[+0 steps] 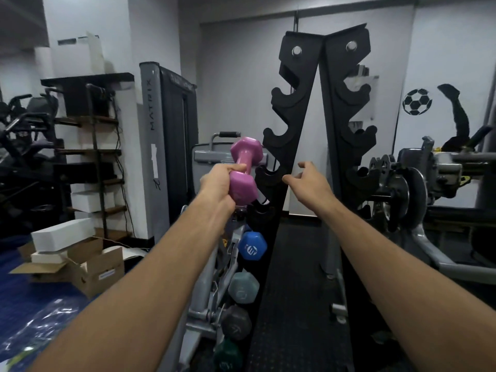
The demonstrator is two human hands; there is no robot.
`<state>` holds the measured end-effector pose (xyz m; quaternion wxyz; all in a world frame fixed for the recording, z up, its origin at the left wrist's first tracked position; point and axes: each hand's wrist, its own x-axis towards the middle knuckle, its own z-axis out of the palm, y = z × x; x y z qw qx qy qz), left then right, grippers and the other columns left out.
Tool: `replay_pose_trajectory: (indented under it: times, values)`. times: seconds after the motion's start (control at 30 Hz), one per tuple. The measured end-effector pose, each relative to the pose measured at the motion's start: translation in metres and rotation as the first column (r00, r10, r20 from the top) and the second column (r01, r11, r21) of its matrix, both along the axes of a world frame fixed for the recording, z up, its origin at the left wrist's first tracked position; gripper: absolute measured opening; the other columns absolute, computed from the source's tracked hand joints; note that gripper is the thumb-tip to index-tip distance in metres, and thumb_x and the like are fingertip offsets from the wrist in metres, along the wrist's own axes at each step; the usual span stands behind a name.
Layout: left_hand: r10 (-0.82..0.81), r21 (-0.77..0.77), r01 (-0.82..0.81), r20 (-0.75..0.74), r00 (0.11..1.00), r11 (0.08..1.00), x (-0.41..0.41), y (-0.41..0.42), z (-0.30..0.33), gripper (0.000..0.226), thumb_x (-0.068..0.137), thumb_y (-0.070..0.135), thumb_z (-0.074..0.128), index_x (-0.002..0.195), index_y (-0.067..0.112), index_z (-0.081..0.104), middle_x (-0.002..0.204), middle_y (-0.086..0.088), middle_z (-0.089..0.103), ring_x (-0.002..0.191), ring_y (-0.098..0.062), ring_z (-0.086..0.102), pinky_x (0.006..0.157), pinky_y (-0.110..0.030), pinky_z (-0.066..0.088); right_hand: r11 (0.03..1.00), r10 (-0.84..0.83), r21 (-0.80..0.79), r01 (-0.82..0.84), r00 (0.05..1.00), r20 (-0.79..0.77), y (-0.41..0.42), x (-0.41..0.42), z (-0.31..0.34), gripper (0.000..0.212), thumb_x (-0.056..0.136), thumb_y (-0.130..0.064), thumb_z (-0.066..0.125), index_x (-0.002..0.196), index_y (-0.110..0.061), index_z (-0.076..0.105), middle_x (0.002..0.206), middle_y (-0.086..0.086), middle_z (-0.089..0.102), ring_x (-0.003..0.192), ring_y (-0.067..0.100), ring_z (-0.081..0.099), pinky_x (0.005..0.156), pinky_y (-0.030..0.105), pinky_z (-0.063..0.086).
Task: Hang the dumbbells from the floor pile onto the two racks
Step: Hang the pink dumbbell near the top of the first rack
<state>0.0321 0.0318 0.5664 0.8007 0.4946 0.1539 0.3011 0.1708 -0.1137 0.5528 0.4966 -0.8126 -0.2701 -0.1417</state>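
My left hand (218, 183) grips a pink dumbbell (244, 170) by its handle and holds it tilted just left of the black rack's left upright (291, 116), level with an empty hook (268, 174). My right hand (308, 179) hovers open with fingers spread between the two uprights, touching nothing. The right upright (346, 114) has bare hooks. Lower on the left upright hang a blue dumbbell (252, 245), a pale grey-green one (243, 287), a dark grey one (236, 322) and a dark green one (228, 354).
A grey weight machine (171, 146) stands left of the rack, a barbell machine with plates (408, 194) on the right. Cardboard and white boxes (77, 259) lie on the blue floor at left. Dark rubber matting (300, 304) runs between the uprights.
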Motion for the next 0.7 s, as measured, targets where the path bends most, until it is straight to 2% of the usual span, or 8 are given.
replay_pose_trajectory:
  times: [0.07, 0.17, 0.23, 0.3, 0.47, 0.53, 0.63, 0.7]
  values:
    - [0.007, 0.013, -0.007, -0.008, 1.0, 1.0, 0.009, 0.003, 0.011, 0.03, 0.081, 0.006, 0.074, 0.11, 0.01, 0.067, 0.103, -0.009, 0.075, 0.088, -0.023, 0.069, 0.091, -0.043, 0.059, 1.0, 0.002, -0.002, -0.002, 1.0, 0.002, 0.002, 0.003, 0.003, 0.073, 0.097, -0.038, 0.063, 0.157, -0.015, 0.029, 0.129, 0.007, 0.064, 0.119, 0.025, 0.061, 0.091, 0.033, 0.044]
    - [0.014, 0.034, -0.012, -0.038, 0.999, 0.999, 0.022, 0.006, 0.025, 0.027, 0.082, 0.006, 0.072, 0.109, 0.011, 0.068, 0.101, -0.006, 0.075, 0.087, -0.02, 0.07, 0.089, -0.039, 0.06, 1.0, 0.019, 0.016, -0.019, 0.999, -0.029, 0.006, 0.005, 0.005, 0.076, 0.094, -0.037, 0.063, 0.157, -0.014, 0.027, 0.107, 0.004, 0.065, 0.095, 0.019, 0.065, 0.075, 0.032, 0.048]
    - [0.015, 0.008, -0.015, -0.044, 0.999, 1.0, 0.031, 0.006, 0.034, 0.023, 0.083, 0.006, 0.071, 0.106, 0.011, 0.067, 0.104, -0.008, 0.075, 0.085, -0.02, 0.072, 0.089, -0.038, 0.061, 1.0, 0.015, 0.023, -0.014, 0.999, -0.032, 0.009, 0.004, 0.007, 0.07, 0.093, -0.035, 0.063, 0.152, -0.013, 0.033, 0.103, 0.004, 0.066, 0.088, 0.018, 0.066, 0.066, 0.03, 0.047]
    - [0.03, -0.024, -0.031, -0.047, 0.998, 0.999, 0.038, 0.006, 0.039, 0.021, 0.084, 0.006, 0.069, 0.104, 0.011, 0.065, 0.1, -0.008, 0.075, 0.079, -0.02, 0.071, 0.087, -0.038, 0.062, 1.0, 0.002, 0.022, -0.001, 1.0, -0.017, 0.011, 0.004, 0.007, 0.063, 0.093, -0.034, 0.064, 0.147, -0.013, 0.039, 0.105, 0.005, 0.066, 0.092, 0.02, 0.067, 0.064, 0.03, 0.047]
    - [0.062, -0.035, -0.065, -0.078, 0.995, 0.997, 0.058, 0.022, 0.026, 0.021, 0.084, 0.005, 0.068, 0.104, 0.012, 0.065, 0.092, -0.008, 0.075, 0.072, -0.02, 0.073, 0.077, -0.037, 0.064, 1.0, 0.002, -0.005, -0.002, 1.0, 0.005, 0.018, 0.005, -0.003, 0.048, 0.093, -0.031, 0.064, 0.136, -0.016, 0.047, 0.107, 0.002, 0.064, 0.099, 0.021, 0.064, 0.074, 0.032, 0.05]
    - [0.096, -0.034, -0.1, -0.105, 0.99, 0.994, 0.068, 0.035, 0.014, 0.028, 0.081, 0.004, 0.067, 0.108, 0.012, 0.067, 0.091, -0.008, 0.076, 0.069, -0.02, 0.075, 0.073, -0.038, 0.064, 1.0, 0.001, -0.018, 0.0, 0.999, 0.035, 0.018, 0.006, -0.011, 0.049, 0.095, -0.027, 0.063, 0.139, -0.016, 0.045, 0.109, 0.0, 0.062, 0.097, 0.02, 0.062, 0.069, 0.027, 0.047]
    - [0.154, -0.05, -0.163, -0.15, 0.977, 0.985, 0.085, 0.054, -0.005, 0.036, 0.077, 0.004, 0.066, 0.112, 0.013, 0.068, 0.098, -0.01, 0.078, 0.08, -0.023, 0.079, 0.079, -0.047, 0.063, 0.999, 0.026, -0.037, -0.023, 0.997, 0.068, 0.017, 0.008, -0.021, 0.057, 0.098, -0.023, 0.061, 0.149, -0.016, 0.036, 0.113, 0.0, 0.062, 0.09, 0.014, 0.056, 0.06, 0.018, 0.037]
    - [0.173, -0.034, -0.183, -0.186, 0.967, 0.983, 0.095, 0.062, -0.015, 0.034, 0.078, 0.006, 0.066, 0.111, 0.013, 0.068, 0.099, -0.008, 0.079, 0.082, -0.021, 0.079, 0.078, -0.047, 0.063, 0.998, 0.044, -0.046, -0.04, 0.996, 0.074, 0.017, 0.009, -0.028, 0.063, 0.099, -0.02, 0.061, 0.153, -0.019, 0.03, 0.112, -0.003, 0.06, 0.086, 0.01, 0.056, 0.058, 0.013, 0.034]
